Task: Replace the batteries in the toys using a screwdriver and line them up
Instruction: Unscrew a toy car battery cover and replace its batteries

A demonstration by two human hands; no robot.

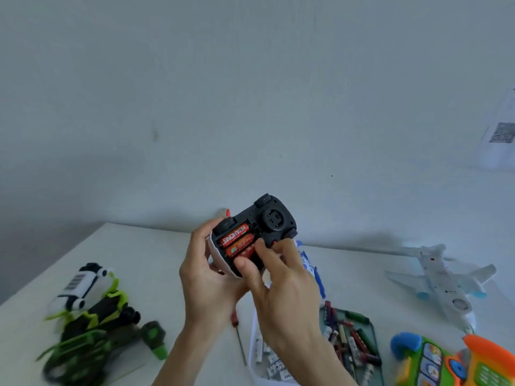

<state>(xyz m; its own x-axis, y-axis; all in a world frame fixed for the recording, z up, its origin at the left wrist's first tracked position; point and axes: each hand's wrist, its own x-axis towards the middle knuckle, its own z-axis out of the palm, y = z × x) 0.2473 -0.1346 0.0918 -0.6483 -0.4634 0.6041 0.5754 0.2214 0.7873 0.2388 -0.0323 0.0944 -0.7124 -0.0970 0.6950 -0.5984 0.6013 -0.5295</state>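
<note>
Batteries (235, 241), red ones, sit in the uncovered compartment on the underside of a black and white toy (257, 232) held up above the table (167, 274). The left hand (207, 277) cups the toy from below, fingers curled round its white shell; the right hand (281, 285) pinches the nearest battery with thumb and fingertips, seating or removing it, which cannot be told. The cover is off, so closing and screwing remain. On the table lie a screwdriver (239, 337), a tray of loose batteries (351, 344), a green toy (92, 332), a white plane (443, 280) and an orange toy (457, 360), not yet lined up.
</note>
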